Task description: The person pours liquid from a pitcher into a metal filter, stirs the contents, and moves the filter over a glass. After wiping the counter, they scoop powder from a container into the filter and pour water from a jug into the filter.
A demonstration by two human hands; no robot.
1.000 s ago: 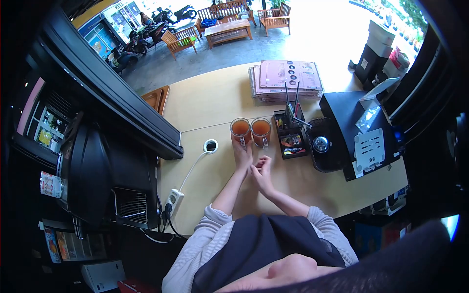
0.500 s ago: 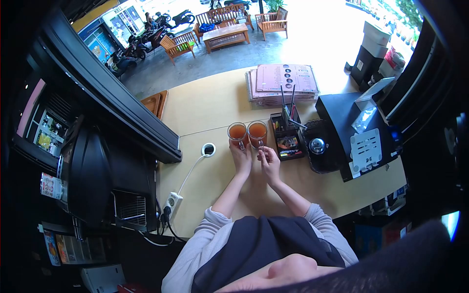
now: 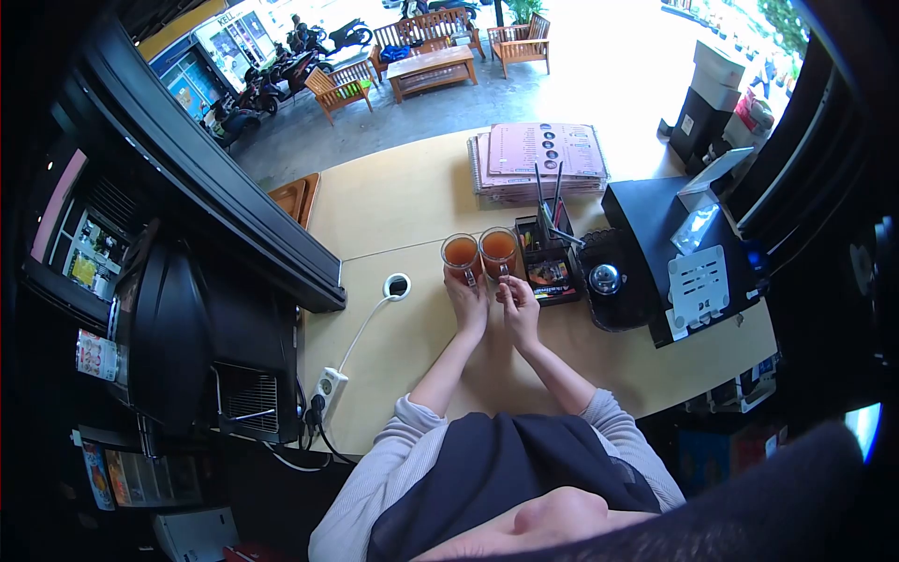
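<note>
Two glass mugs of reddish-brown drink stand side by side at the middle of the wooden counter. My left hand is closed on the handle side of the left mug. The handle of the right mug is pinched in the fingers of my right hand. Both mugs look upright, with their handles toward me. Just right of them sits a black organizer box with pens and small packets.
Behind lies a stack of pink menus. To the right are a black tray with a silver bell and a black cash drawer. A white power strip and cable are at left, beside a dark post.
The two mugs have shifted slightly to the right and away from me, with both hands still on them. The view has moved a little.
</note>
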